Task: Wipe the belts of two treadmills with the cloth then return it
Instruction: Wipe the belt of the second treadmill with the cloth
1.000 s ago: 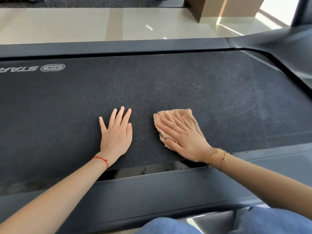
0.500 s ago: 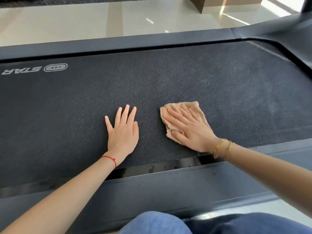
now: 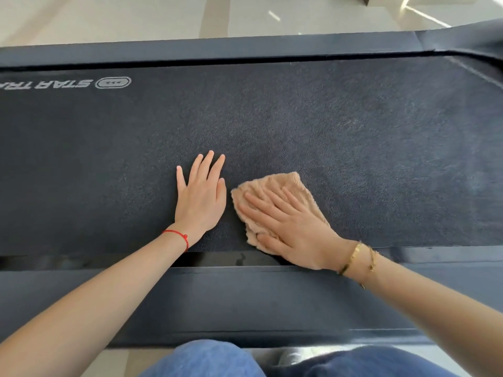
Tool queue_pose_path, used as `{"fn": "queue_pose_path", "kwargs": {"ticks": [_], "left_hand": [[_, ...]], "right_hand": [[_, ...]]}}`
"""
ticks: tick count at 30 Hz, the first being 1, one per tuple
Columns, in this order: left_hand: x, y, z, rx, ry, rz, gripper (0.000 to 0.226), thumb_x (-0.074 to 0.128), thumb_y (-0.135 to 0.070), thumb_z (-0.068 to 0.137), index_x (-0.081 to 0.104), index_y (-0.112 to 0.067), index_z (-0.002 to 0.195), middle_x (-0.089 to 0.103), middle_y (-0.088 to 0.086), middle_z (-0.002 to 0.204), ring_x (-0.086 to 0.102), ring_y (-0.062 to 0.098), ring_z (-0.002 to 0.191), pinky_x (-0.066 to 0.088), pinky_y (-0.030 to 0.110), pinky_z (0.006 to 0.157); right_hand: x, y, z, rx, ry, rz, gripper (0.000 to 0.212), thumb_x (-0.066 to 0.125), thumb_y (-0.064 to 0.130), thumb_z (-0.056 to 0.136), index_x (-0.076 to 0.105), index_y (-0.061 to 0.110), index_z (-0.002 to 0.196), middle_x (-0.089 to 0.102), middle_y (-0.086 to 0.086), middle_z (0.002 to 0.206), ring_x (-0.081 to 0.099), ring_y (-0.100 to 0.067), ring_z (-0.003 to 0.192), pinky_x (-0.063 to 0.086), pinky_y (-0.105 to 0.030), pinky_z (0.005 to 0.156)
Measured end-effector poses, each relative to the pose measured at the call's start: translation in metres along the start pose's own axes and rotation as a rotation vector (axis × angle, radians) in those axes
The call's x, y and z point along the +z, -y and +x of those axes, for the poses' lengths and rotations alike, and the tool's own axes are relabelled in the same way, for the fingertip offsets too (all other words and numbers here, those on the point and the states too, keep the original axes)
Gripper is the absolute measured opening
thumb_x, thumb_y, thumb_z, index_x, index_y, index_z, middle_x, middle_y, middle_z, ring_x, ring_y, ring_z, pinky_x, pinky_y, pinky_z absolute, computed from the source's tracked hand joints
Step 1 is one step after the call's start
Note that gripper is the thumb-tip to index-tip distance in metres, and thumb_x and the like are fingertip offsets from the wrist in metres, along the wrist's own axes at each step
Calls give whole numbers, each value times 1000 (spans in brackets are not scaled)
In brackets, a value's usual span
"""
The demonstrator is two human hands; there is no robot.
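- Head view: the right hand [image 3: 292,229] lies flat on a tan cloth [image 3: 275,191], fingers straight and slightly spread, pressing it onto the dark treadmill belt [image 3: 299,126]; nothing is pinched or curled round.
- The cloth sits under that palm and fingers, its fluffy edge showing beyond the fingertips and on the far side of the hand, near the belt's near edge.
- Just beside the cloth, on its left and apart from it, the left hand [image 3: 201,197] rests palm down on the bare belt, fingers straight and close together, thumb out to the side.
- A red string bracelet [image 3: 178,236] circles the left wrist; gold bracelets [image 3: 359,258] circle the right.
- Behind both wrists runs the treadmill's near side rail [image 3: 245,295]; beyond the fingertips, far across the belt, lies the far rail [image 3: 217,49].
- Well left of the left hand, white lettering [image 3: 68,84] is printed on the belt.
- Blue-trousered knees [image 3: 206,360] show at the bottom edge.
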State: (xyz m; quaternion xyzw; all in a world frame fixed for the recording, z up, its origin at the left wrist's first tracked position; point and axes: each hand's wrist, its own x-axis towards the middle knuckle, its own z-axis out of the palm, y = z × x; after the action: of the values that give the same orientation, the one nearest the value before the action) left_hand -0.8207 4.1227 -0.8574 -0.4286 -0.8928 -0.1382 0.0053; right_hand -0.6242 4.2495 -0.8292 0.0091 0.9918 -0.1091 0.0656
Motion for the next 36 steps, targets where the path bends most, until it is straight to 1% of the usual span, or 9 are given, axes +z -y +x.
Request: {"fn": "queue_pose_path", "kwargs": {"ticks": [7, 11, 17, 21, 26, 30, 32, 34, 36], "left_hand": [[-2, -4, 1, -15, 10, 22, 53, 27, -26, 103, 21, -23, 156, 17, -2, 164, 8, 18, 152, 5, 59, 120], [-2, -4, 2, -13, 15, 13, 52, 28, -25, 103, 22, -24, 155, 18, -2, 163, 8, 17, 152, 4, 59, 120], [-6, 0, 3, 2, 8, -7, 49, 29, -23, 105, 27, -24, 154, 22, -3, 162, 12, 16, 151, 6, 57, 120], [-6, 0, 1, 1, 29, -16, 51, 28, -25, 105, 23, -26, 155, 17, -4, 163, 8, 16, 152, 3, 56, 121], [-5, -1, 1, -13, 37, -5, 52, 24, -27, 104, 20, -26, 156, 15, -4, 164, 6, 16, 152, 1, 56, 121], [-5, -1, 1, -5, 43, 3, 52, 24, -27, 104, 20, -25, 156, 16, -3, 163, 7, 17, 152, 3, 56, 121], [-6, 0, 0, 6, 57, 3, 52, 25, -27, 105, 20, -25, 156, 16, -3, 164, 7, 17, 152, 3, 56, 121], [-8, 3, -3, 9, 59, 10, 51, 25, -28, 105, 20, -25, 156, 16, -3, 164, 7, 18, 152, 5, 55, 122], [-12, 10, -10, -1, 51, 21, 51, 26, -28, 105, 21, -25, 156, 17, -2, 164, 9, 19, 152, 7, 53, 122]], "right_hand": [[-16, -34, -26, -285, 151, -34, 58, 27, 49, 106, 2, 40, 157, -11, 20, 164, -21, -10, 150, -17, -38, 121], [-8, -12, 0, -331, 100, -84, 59, 26, 51, 105, 2, 36, 158, -7, 16, 165, -17, -15, 151, -16, -39, 121], [5, 19, 15, -167, 57, -52, 66, 22, 55, 104, -9, 32, 157, -14, 15, 164, -20, -16, 151, -14, -43, 121], [-1, -10, -15, -89, 33, 9, 69, 27, 59, 101, -7, 36, 156, -16, 19, 162, -21, -10, 149, -16, -38, 121], [-11, -62, -55, 111, 10, 69, 73, 17, 71, 94, -4, 39, 156, -11, 22, 162, -18, -8, 150, -10, -41, 123], [-10, -71, -27, 249, -90, 62, 71, 20, 63, 96, 0, 35, 157, -9, 17, 164, -16, -10, 151, -8, -41, 123], [-10, -65, -1, 327, -123, 56, 66, 24, 55, 101, -1, 32, 158, -11, 13, 165, -17, -14, 151, -13, -41, 122], [-8, -51, 22, 331, -122, 64, 64, 23, 49, 104, -3, 29, 158, -13, 10, 165, -19, -17, 151, -18, -39, 120], [-4, -27, 36, 251, -109, 64, 63, 22, 48, 105, -4, 27, 158, -12, 8, 165, -19, -18, 151, -20, -38, 119]]}}
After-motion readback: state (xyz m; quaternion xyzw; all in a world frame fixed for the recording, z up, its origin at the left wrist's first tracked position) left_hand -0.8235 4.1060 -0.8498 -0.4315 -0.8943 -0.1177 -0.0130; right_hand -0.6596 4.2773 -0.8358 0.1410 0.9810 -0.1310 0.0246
